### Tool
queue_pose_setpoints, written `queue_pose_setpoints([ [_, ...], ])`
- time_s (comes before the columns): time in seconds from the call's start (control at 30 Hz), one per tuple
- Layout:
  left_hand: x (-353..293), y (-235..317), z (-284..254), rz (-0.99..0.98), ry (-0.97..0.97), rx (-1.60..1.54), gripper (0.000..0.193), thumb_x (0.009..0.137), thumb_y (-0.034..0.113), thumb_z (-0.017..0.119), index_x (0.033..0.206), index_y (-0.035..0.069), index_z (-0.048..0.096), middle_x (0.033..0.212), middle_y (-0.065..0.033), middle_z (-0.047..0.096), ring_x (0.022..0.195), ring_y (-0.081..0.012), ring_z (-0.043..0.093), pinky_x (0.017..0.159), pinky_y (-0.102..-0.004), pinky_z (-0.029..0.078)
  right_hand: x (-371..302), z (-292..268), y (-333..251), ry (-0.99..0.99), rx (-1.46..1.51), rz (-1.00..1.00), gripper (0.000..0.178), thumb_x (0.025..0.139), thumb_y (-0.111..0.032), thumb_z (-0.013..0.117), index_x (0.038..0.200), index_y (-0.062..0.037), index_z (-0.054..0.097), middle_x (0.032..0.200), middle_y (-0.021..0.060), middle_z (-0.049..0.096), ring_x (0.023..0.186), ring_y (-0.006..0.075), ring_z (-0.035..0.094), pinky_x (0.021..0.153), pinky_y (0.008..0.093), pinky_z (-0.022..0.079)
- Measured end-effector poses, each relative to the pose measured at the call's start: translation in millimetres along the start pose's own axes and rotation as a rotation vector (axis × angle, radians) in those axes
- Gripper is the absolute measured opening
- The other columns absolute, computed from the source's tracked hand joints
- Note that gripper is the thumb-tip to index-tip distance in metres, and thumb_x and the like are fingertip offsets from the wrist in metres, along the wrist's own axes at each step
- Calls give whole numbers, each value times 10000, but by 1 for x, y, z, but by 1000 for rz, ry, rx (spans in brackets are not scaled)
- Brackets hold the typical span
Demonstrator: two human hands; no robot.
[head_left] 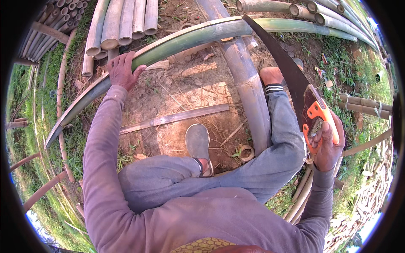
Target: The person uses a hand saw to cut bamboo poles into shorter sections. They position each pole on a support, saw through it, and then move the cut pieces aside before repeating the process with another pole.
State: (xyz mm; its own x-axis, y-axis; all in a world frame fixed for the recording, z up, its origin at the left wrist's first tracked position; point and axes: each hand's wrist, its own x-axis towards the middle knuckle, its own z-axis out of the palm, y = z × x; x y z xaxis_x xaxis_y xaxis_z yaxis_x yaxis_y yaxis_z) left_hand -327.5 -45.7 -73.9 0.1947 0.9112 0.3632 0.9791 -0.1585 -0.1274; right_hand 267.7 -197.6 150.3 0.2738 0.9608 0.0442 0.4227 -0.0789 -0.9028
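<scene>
My left hand (123, 71) grips a long green bamboo pole (181, 42), fingers over its far edge and thumb along the near side. A pale strip runs along the pole's far edge. The pole lies across a thick grey bamboo log (242, 67) on the ground. In my right hand (327, 147) is a handsaw (293, 74), held by its orange handle. The dark blade slants up and left, its tip overlapping the green pole near where it crosses the log. I cannot tell whether the tip touches the pole.
Cut bamboo poles (126, 21) are stacked at the far left, with more poles (333, 17) at the far right. A flat bamboo slat (177, 118) lies on the dirt before me. A short bamboo ring (246, 153) sits by the log. My shoe (197, 141) is planted nearby.
</scene>
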Motion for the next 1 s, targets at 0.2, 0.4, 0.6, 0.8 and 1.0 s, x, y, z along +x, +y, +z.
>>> queue_pose_setpoints([
  [0.2,1,-1,2,-20,-27,4,756,963,691,657,1486,154,566,1397,-77,639,1334,-291,561,1150,-505,348,-6,-5,7,-4,13,-35,438,1106,-226,652,1442,49,598,835,20,674,541,14,513,474,188,397],
  [0.4,-1,-37,6,-114,74,-142,504,1084,540,562,1421,171,635,1262,-115,644,1191,-347,611,1003,-505,489,-9,0,29,4,62,-38,419,1099,-156,664,1460,41,579,858,12,670,558,10,520,460,191,394],
  [0.6,-75,-66,-32,-149,74,-272,348,1164,373,460,1207,113,688,1027,-169,636,956,-393,651,875,-497,537,-8,2,63,11,172,-34,394,1100,-123,652,1460,26,592,911,11,684,573,9,515,493,193,402],
  [0.8,-161,-5,-77,-159,-532,-475,268,1012,289,710,1191,90,697,1052,-160,702,1023,-372,690,915,-477,569,-10,10,84,4,168,-57,394,1087,-137,678,1446,11,614,1051,39,716,596,8,505,509,198,413],
  [1.0,-2,97,-76,362,-204,-282,620,851,327,839,1402,153,615,1325,-102,629,1287,-332,591,1097,-502,466,-26,25,88,16,163,-44,464,1052,-182,735,1445,35,616,1298,122,682,667,59,565,546,215,466],
])
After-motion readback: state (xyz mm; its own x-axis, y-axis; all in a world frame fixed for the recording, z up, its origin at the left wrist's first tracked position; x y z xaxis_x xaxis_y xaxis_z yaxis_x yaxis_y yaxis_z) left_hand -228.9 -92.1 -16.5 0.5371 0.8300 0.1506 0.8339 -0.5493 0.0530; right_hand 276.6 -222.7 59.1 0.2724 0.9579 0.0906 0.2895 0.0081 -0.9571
